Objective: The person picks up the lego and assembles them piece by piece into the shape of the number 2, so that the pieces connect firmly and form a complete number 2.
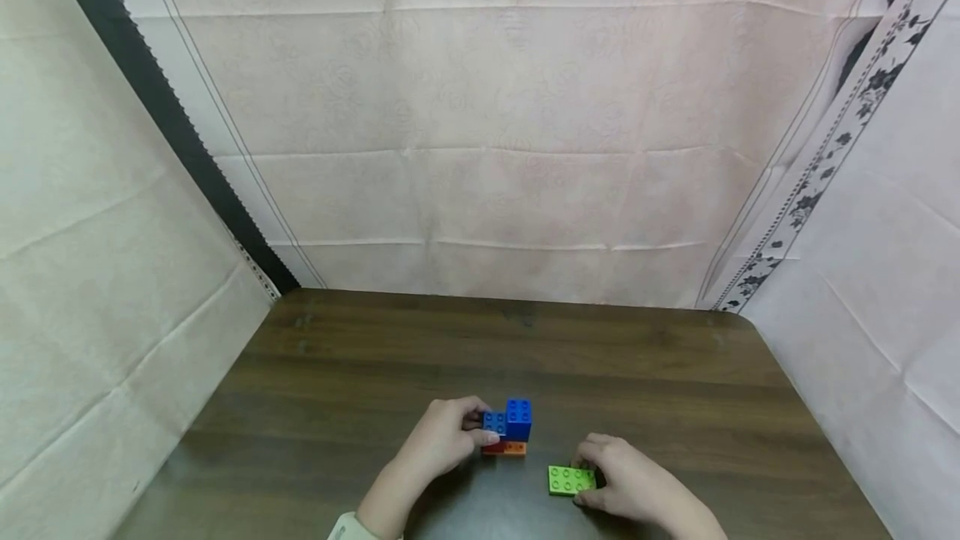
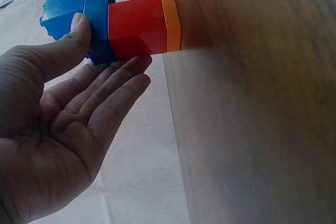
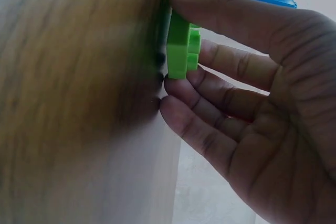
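Observation:
A small stack of toy building bricks stands on the table: an orange flat brick (image 1: 516, 448) at the bottom, a red brick (image 2: 137, 29) above it, then a wide blue brick (image 2: 98, 20) with another blue brick (image 1: 518, 418) on top. My left hand (image 1: 444, 437) holds the stack from its left side, thumb on the near face of the blue brick and fingers behind. To the right, a light green flat brick (image 1: 568, 480) lies at the table, studs up. My right hand (image 1: 626, 477) pinches its right end between thumb and fingers.
The dark wooden table (image 1: 360, 357) reaches back to a pale cloth wall (image 1: 487, 190). More cloth hangs on the left (image 1: 97, 273) and right (image 1: 862, 290) sides. A short gap of table lies between the stack and the green brick.

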Action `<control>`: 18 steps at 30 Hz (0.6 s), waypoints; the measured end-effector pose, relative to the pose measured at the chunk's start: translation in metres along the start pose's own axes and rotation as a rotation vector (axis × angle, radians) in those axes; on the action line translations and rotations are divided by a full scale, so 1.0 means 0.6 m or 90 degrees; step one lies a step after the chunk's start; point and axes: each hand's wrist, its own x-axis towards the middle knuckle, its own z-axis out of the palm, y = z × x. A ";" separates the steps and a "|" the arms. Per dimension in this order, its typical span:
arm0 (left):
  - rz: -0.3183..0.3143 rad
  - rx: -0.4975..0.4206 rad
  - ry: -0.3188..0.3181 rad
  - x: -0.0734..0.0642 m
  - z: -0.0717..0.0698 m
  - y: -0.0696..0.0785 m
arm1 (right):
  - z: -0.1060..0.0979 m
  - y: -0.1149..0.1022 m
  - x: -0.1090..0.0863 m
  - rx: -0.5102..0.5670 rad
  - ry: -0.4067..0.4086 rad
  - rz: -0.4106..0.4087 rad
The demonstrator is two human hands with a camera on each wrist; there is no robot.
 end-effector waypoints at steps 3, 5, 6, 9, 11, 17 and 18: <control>-0.007 0.001 -0.001 0.000 0.000 0.001 | -0.001 0.000 0.002 0.009 0.015 -0.016; -0.010 0.002 -0.001 0.000 0.000 0.001 | 0.000 0.000 0.003 0.010 0.031 -0.034; -0.009 0.001 0.000 -0.001 0.000 0.001 | 0.000 0.000 0.004 0.012 0.037 -0.039; -0.012 0.000 -0.001 -0.001 0.001 0.000 | -0.001 0.000 0.007 0.017 0.045 -0.043; -0.011 -0.001 -0.001 -0.001 0.001 0.000 | -0.001 -0.001 0.008 0.019 0.044 -0.040; -0.010 -0.002 -0.003 0.000 0.001 0.000 | -0.006 -0.006 0.008 0.024 0.050 -0.044; -0.010 -0.003 -0.004 0.000 0.001 0.000 | -0.007 -0.007 0.008 0.023 0.054 -0.047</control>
